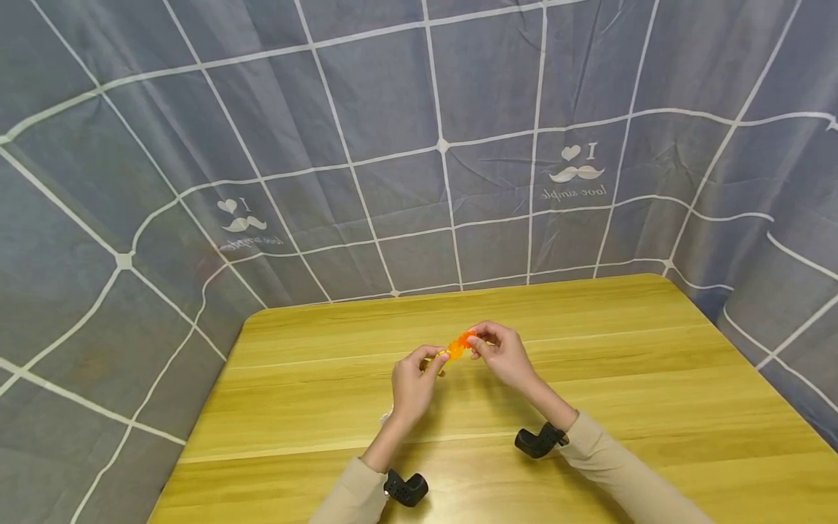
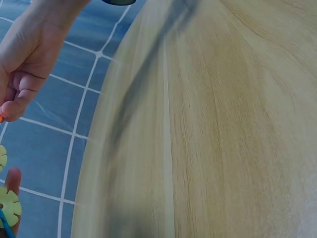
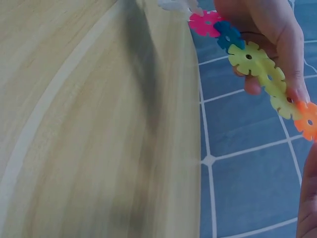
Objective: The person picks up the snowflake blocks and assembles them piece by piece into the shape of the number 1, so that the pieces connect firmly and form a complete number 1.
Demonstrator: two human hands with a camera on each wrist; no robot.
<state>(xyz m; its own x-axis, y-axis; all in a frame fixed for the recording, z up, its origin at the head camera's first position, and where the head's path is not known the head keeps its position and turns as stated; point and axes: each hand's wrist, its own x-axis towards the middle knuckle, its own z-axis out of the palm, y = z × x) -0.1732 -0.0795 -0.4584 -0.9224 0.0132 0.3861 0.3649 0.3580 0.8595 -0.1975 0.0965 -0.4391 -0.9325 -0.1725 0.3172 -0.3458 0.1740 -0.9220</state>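
Observation:
Both hands hold a chain of notched plastic snowflake discs above the table. My left hand point(image 1: 412, 386) pinches the chain at its yellow discs point(image 3: 249, 57). With thumb and fingers, my right hand point(image 1: 505, 354) grips the orange end point(image 1: 461, 343). In the right wrist view, the chain runs from a whitish disc point(image 3: 179, 5) through a pink disc point(image 3: 204, 24), a blue disc point(image 3: 229, 35) and several yellow ones to an orange disc point(image 3: 308, 121). Fingers hide parts of it. The left wrist view catches only a yellow disc point(image 2: 11, 204) and a bit of blue at its edge.
A wooden table point(image 1: 314, 422) lies under the hands, its far edge close to a grey curtain point(image 1: 393, 175) with white grid lines. Black wrist cameras sit on the left wrist point(image 1: 406, 489) and the right wrist point(image 1: 540, 440). Shadows of the arms fall on the wood.

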